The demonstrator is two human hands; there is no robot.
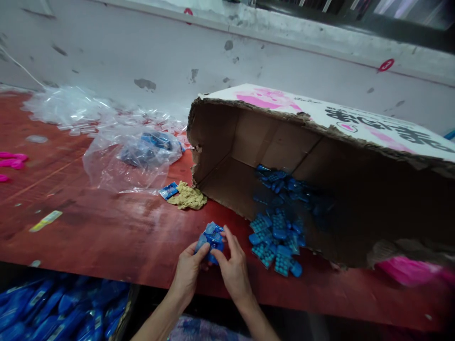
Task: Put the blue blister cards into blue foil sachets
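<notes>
Both my hands hold a small blue plastic piece (212, 237) above the front edge of the red table (106, 237). My left hand (187, 274) grips it from the left with thumb and fingers closed. My right hand (232, 270) pinches it from the right. Just to the right, a heap of similar blue plastic pieces (275, 244) spills out of a torn cardboard box (284, 142) lying on its side, with more pieces deeper inside it.
A crumpled yellowish cloth (188, 196) and a small blue packet (168, 190) lie left of the box. Clear plastic bags (131, 156) sit behind them. Pink items (12, 160) lie at the far left. A bin of blue packets (53, 308) stands below the table's front edge.
</notes>
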